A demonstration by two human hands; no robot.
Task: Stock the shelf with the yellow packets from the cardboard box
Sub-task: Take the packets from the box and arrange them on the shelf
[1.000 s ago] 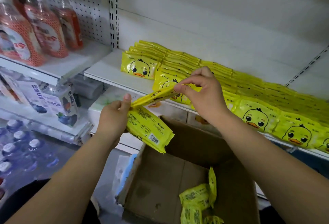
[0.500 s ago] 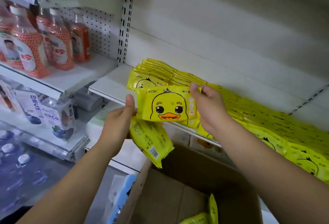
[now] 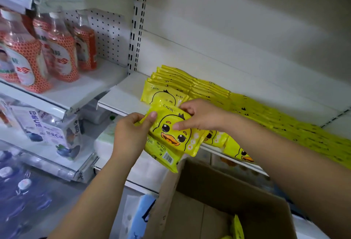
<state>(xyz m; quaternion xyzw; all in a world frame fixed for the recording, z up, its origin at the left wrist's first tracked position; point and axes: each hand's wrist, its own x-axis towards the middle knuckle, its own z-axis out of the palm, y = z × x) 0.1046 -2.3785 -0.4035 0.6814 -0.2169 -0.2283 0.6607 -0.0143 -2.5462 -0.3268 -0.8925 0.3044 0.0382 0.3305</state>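
Head view: both hands [image 3: 131,134] [image 3: 201,115] now grip the lowered, tilted duck packet [image 3: 174,130].

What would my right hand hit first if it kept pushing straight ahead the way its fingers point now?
Probably the front packet of the leftmost shelf row. The right hand points up-left, holding the duck packet, so that packet would likely meet it first. Depth is hard to judge.

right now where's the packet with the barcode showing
In the head view it sits centre frame, the barcode packet held in the left hand, tucked behind and below the duck-face packet, just above the cardboard box rim.
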